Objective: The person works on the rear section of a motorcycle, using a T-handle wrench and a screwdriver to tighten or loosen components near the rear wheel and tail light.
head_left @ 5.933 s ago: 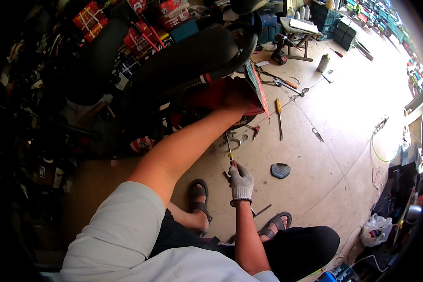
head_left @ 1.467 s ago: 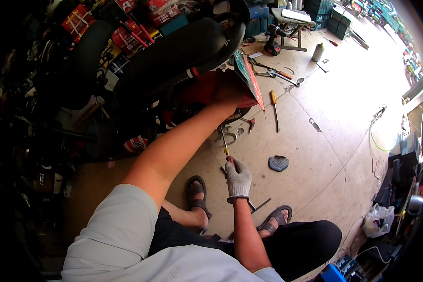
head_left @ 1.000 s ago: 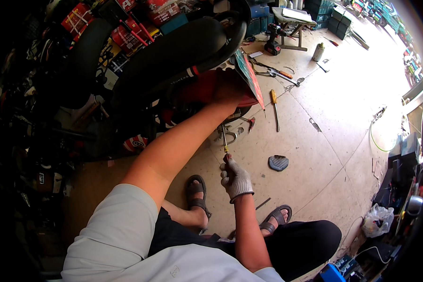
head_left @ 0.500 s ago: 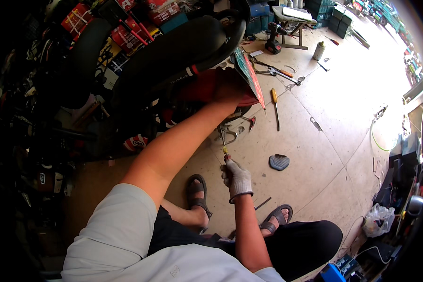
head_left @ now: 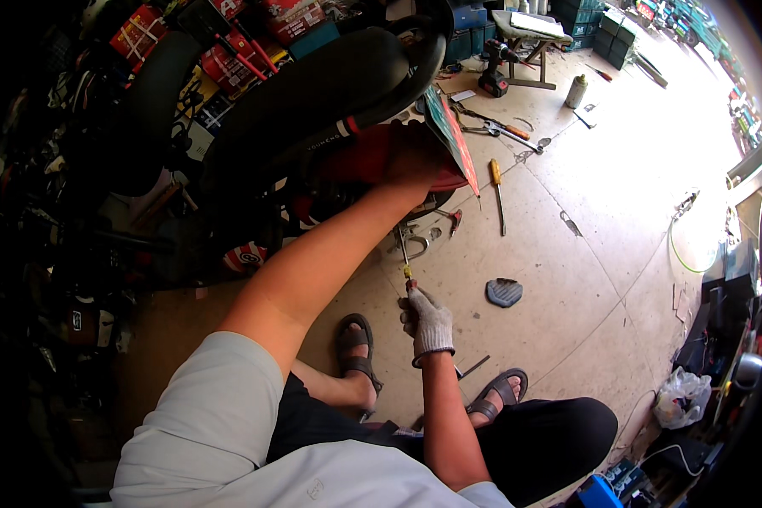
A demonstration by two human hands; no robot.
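Observation:
A white-and-grey knitted glove covers my right hand (head_left: pixel 429 322), which is closed around the handle of a screwdriver (head_left: pixel 408 273). Its yellow handle end shows past my fingers, and the thin shaft points up toward the rear of a scooter (head_left: pixel 330 93). The shaft's tip is hard to make out. My left arm reaches across to the scooter's red rear body panel (head_left: pixel 450 179), where my left hand (head_left: pixel 411 173) lies in deep shadow under the seat edge; its fingers are hidden. A red-and-teal plate (head_left: pixel 453 131) juts from the scooter's tail beside that hand.
On the floor lie another screwdriver (head_left: pixel 497 196), a wrench (head_left: pixel 516 137), a dark flat pad (head_left: pixel 504 292) and a hex key (head_left: pixel 474 366). Farther off stand a cordless drill (head_left: pixel 494 69), a spray can (head_left: pixel 576 91) and a small stool (head_left: pixel 529 32). Shelves of clutter line the right.
The gloved right hand and its screwdriver have shifted very slightly. The left arm stays in place at the scooter.

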